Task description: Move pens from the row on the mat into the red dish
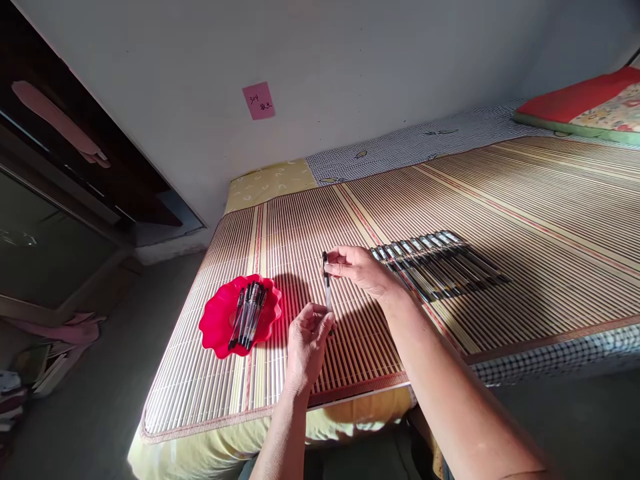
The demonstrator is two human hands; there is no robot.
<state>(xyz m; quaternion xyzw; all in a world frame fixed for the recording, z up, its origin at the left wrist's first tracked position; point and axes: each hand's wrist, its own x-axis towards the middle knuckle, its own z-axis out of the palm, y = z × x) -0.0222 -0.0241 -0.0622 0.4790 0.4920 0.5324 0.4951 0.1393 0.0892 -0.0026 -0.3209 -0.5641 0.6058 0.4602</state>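
A clear-barrelled pen with a black cap [327, 283] is held upright between my two hands, above the bamboo mat [310, 233]. The fingers of my left hand [307, 337] pinch its lower end. Up at the capped end, my right hand [360, 270] grips it between thumb and fingers. To the left of my hands sits a red scalloped dish [215, 320] with several black-capped pens [250, 313] lying in it. Right of my right hand, a row of several similar pens [440, 263] lies side by side on the mat.
The mat covers a bed with a yellow sheet [360, 413] along its front edge. A pink note [259, 101] is stuck on the wall behind. A red and floral folded quilt [585, 100] lies at the far right. Floor [115, 333] shows to the left.
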